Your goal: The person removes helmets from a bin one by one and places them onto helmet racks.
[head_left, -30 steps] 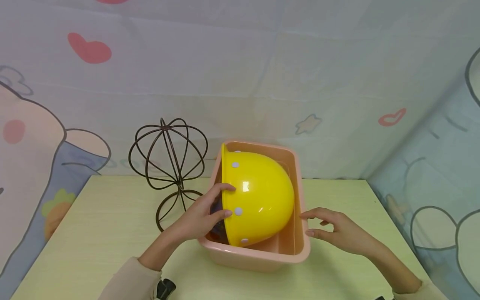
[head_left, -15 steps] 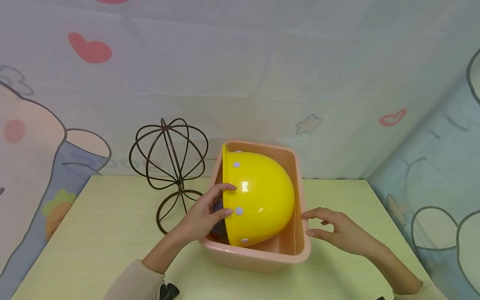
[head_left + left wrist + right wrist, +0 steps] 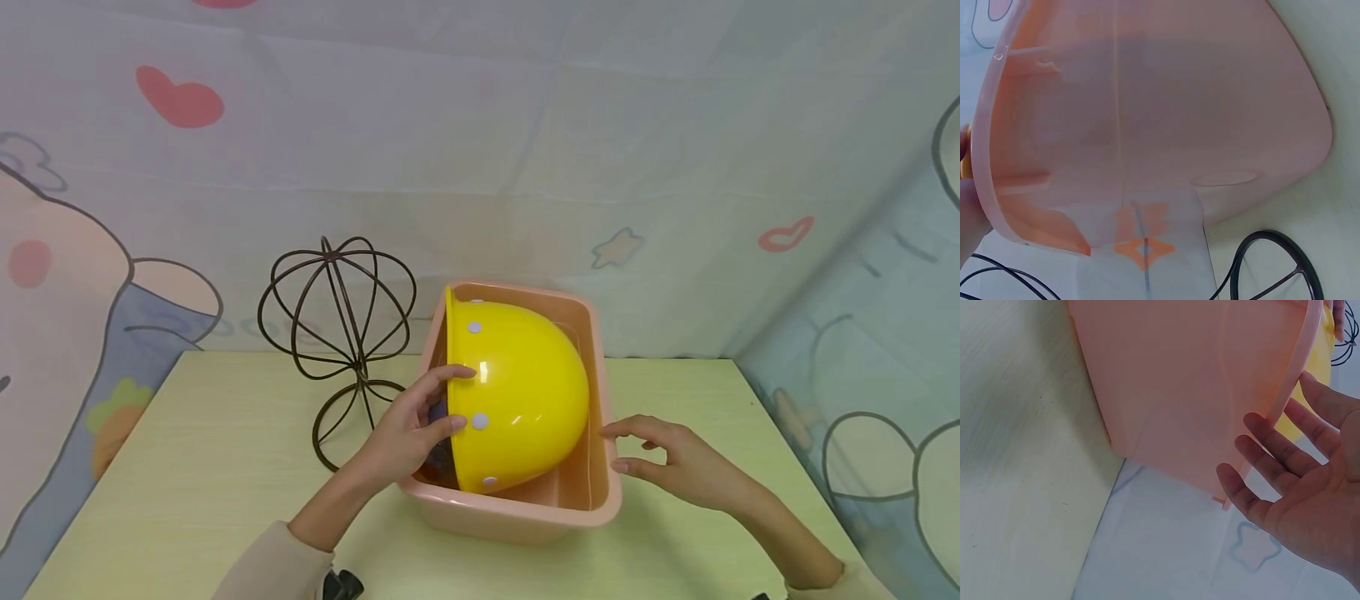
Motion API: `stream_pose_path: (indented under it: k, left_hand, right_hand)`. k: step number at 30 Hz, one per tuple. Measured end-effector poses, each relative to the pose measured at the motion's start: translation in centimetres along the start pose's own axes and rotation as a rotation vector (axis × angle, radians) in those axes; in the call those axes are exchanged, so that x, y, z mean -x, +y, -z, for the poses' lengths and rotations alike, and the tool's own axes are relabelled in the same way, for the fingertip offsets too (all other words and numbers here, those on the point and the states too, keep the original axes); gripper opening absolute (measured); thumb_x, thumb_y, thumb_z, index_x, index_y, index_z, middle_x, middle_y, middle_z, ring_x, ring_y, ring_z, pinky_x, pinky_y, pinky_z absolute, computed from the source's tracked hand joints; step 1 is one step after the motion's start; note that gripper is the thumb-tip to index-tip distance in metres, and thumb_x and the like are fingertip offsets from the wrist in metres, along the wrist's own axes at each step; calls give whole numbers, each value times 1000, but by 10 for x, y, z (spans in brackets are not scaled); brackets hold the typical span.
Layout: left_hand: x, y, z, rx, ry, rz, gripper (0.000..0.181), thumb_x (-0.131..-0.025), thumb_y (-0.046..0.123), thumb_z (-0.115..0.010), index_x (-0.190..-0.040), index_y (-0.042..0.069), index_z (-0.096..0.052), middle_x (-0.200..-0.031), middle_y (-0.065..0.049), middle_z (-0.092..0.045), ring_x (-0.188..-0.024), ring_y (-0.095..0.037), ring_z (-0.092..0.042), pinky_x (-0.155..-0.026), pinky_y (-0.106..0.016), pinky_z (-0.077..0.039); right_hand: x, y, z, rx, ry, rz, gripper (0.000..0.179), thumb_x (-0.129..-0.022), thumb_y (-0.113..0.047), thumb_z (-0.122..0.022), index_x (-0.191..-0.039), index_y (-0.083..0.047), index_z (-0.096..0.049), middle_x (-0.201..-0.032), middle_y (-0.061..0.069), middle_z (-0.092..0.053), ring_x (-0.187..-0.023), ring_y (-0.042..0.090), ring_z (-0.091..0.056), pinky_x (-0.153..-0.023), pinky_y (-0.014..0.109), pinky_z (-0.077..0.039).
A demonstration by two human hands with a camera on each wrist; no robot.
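Head view: left grip (image 3: 399,433) touched helmet (image 3: 528,383), couldn't tell if pinching; helmet lay in tub (image 3: 510,523) between grips. Right grip (image 3: 681,462) was spread at tub rim. Likely positioning; next called for steady hold.

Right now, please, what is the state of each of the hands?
Left hand: closed, holding the yellow helmet by its brim.
Right hand: open, touching the pink tub at its rim.
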State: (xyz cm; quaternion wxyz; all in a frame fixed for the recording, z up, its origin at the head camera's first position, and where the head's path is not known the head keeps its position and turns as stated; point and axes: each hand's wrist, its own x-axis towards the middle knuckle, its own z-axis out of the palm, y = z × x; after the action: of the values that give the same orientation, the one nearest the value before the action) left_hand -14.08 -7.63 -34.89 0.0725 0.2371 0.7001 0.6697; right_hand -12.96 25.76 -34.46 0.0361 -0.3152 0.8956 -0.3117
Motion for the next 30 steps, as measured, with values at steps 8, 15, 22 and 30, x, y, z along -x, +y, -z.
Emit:
stream_pose_path:
  k: [8, 15, 22, 30]
  left_hand:
    - [-1, 4, 1, 7, -3, -46, 44, -89, -4, -53, -131, 5, -41, -133, -16, -42, -111, -29, -49, -91, -31, -45]
    - [1, 16, 7, 40, 18, -92, 45, -89, -5, -53, -131, 3, -39, -129, -20, -44, -108, -32, -50, -88, -33, -47]
    - [1, 24, 9, 76, 6, -122, 45, -89, -5, -52, -132, 0, -38, -128, -22, -43, -109, -33, -50, -88, -35, -47]
    - [2, 30, 14, 99, 14, -160, 46, -90, -4, -51, -133, -2, -35, -125, -24, -43, -107, -32, -52, -87, -35, -48]
  right_hand:
    - [0, 0, -1, 0, -8, -12, 33, -87, -26, -62, -116, -12, -58, -112, -3, -61, -101, 13, -53, -79, 32, -48]
    - [-1, -2, 2, -9, -27, -12, 33, -88, -25, -62, -118, -11, -58, -113, 0, -61, -101, 15, -53, -80, 34, -48]
    - [-1, -1, 2, -18, -36, -31, 34, -88, -26, -61, -119, -11, -57, -113, -1, -61, -102, 16, -53, -80, 35, -48]
    - [-2, -3, 2, -22, -36, -26, 34, -88, -25, -62, -118, -11, -58, -113, 0, -61, -102, 16, -53, -80, 35, -48]
